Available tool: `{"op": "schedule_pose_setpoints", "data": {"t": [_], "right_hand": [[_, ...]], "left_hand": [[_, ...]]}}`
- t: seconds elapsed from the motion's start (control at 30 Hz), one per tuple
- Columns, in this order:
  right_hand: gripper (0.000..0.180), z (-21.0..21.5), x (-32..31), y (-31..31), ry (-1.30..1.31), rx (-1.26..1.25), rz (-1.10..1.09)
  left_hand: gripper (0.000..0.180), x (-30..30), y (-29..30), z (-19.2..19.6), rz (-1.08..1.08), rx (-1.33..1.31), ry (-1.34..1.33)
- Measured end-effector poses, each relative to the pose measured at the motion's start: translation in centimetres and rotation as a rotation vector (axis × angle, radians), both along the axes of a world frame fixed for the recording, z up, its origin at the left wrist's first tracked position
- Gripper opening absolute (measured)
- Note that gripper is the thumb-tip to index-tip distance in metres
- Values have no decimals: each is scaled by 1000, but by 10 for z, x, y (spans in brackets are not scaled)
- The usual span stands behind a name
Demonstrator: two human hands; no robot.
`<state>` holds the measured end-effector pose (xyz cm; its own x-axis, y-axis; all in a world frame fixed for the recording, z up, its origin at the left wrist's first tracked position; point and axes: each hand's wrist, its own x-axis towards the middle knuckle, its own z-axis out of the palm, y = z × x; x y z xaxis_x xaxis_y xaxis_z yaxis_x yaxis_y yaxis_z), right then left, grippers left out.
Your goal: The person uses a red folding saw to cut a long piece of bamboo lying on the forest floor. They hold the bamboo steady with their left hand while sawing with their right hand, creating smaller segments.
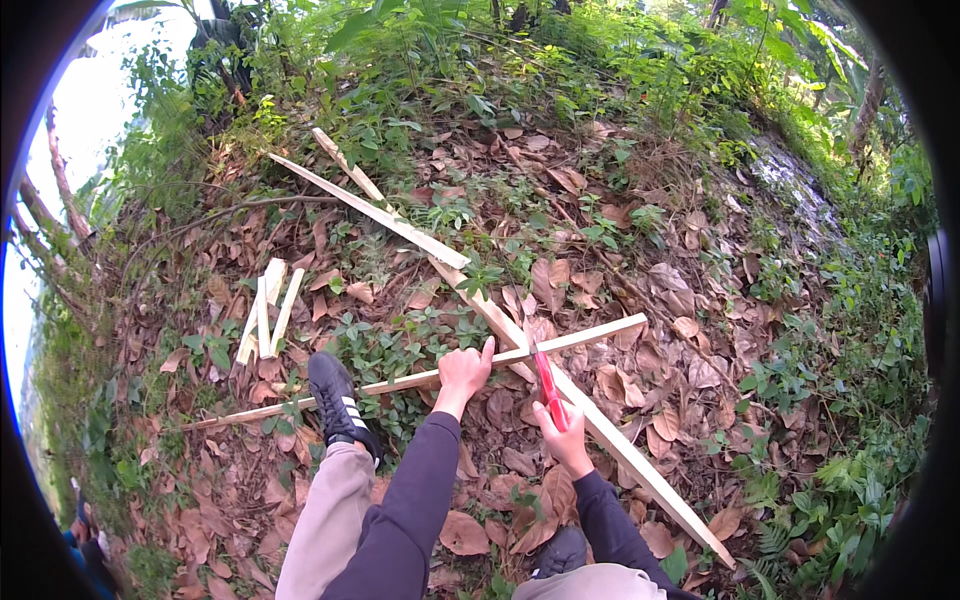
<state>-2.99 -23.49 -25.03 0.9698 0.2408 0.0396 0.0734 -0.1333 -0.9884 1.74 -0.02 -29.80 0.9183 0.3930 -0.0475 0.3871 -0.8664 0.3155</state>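
Note:
My left hand [464, 372] grips a long thin wooden slat [600, 332] that lies across another long slat [640, 470] on leaf-covered ground. My right hand [566, 438] holds a red-handled tool [548, 385], its blade meeting the thin slat where the two slats cross. My left foot in a black shoe [334, 398] stands on the thin slat's left part. My right shoe [562, 552] shows near the lower edge.
Two more long slats [372, 210] lie uphill, continuing the line of the lower one. Short cut wood pieces [266, 312] lie in a small pile at the left. Dry brown leaves and low green plants cover the sloping ground; dense bushes ring it.

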Motion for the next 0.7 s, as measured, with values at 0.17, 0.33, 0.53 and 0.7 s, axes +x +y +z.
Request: {"op": "schedule_pose_setpoints", "data": {"t": [0.17,0.33,0.53,0.7], "right_hand": [[25,14,-8,10,-169,15,-116],[23,14,-10,8,30,32,-110],[23,24,-64,-14,-134,-95,-103],[23,22,-43,-17,-6,-16,-114]], "left_hand": [[55,-1,-12,-6,22,67,-135],[53,-5,-13,-17,43,175,-291],[54,-5,-14,-25,10,240,-365],[63,-3,-10,-9,-20,121,-214]]}}
